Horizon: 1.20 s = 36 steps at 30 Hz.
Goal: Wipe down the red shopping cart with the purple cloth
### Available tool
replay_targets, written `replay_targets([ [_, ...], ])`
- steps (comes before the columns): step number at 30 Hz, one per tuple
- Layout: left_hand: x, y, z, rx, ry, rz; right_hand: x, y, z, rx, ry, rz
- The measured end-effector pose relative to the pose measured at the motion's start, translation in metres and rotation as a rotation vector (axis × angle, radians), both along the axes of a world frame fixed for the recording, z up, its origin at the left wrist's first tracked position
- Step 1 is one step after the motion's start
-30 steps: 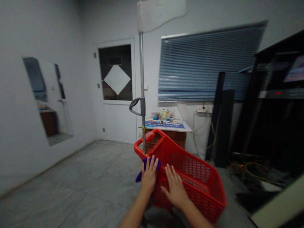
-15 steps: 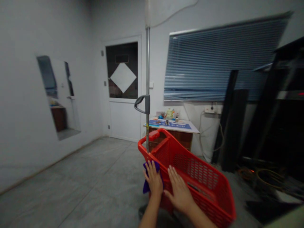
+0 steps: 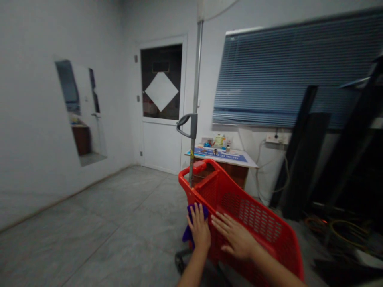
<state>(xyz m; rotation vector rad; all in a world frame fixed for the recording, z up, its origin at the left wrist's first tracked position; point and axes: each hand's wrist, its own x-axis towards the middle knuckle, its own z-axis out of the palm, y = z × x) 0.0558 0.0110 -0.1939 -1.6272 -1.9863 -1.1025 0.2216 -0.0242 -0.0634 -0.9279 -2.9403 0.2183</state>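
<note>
My left hand [image 3: 200, 231], at six o'clock, is flat with fingers spread wide over a purple cloth [image 3: 187, 234]; not gripping it, just palm on top. Cloth looks pinned against the near side of the red cart [image 3: 227, 181], which fills four to six o'clock. My right hand [image 3: 239, 237], five o'clock, is open and bare, fingers fairly straight along the same side, just beside the left. Can't tell if its whole palm touches.

For good cloth contact, I'd want it under the full left palm, pressure even; part of it hangs loose toward seven, so I'd gather that in, or it could slip or snag. The right palm would serve best as a brace, since a wheel [image 3: 180, 261] at six suggests the cart may roll. Light push only, I'd say.

Further off: pole [image 3: 196, 79] with grey handle [image 3: 194, 125], running up past twelve; can't tell if it's fixed to the cart. Then table [image 3: 251, 161] toward four, door [image 3: 161, 143] at eleven, blinds [image 3: 269, 79] at two.
</note>
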Motion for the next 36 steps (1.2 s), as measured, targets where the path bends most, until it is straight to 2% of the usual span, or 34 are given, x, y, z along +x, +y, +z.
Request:
replay_targets([
  [5,0.002,0.003,0.006,0.023,-0.065,0.048,0.0,0.004,-0.002,-0.018,-0.034,0.028],
  [9,0.008,0.005,-0.003,0.012,-0.081,0.081,-0.003,0.008,-0.013,0.055,-0.079,0.004],
  [12,0.008,0.005,-0.01,-0.018,-0.076,0.08,-0.004,0.014,-0.03,0.195,-0.157,0.014],
  [17,0.005,0.007,-0.003,-0.027,-0.11,0.119,-0.004,0.026,-0.071,0.565,-0.227,0.009],
  [22,0.016,0.003,-0.011,-0.004,-0.091,0.109,-0.005,0.027,-0.096,0.739,-0.211,-0.043],
  [25,0.017,0.001,-0.016,0.003,-0.073,0.074,-0.007,0.022,-0.103,0.779,-0.164,-0.083],
  [30,0.018,0.004,-0.014,0.032,-0.059,0.041,-0.007,0.017,-0.109,0.769,-0.092,-0.163],
  [36,0.022,-0.002,-0.032,0.027,0.003,-0.019,0.003,0.016,-0.116,0.786,-0.095,-0.161],
])
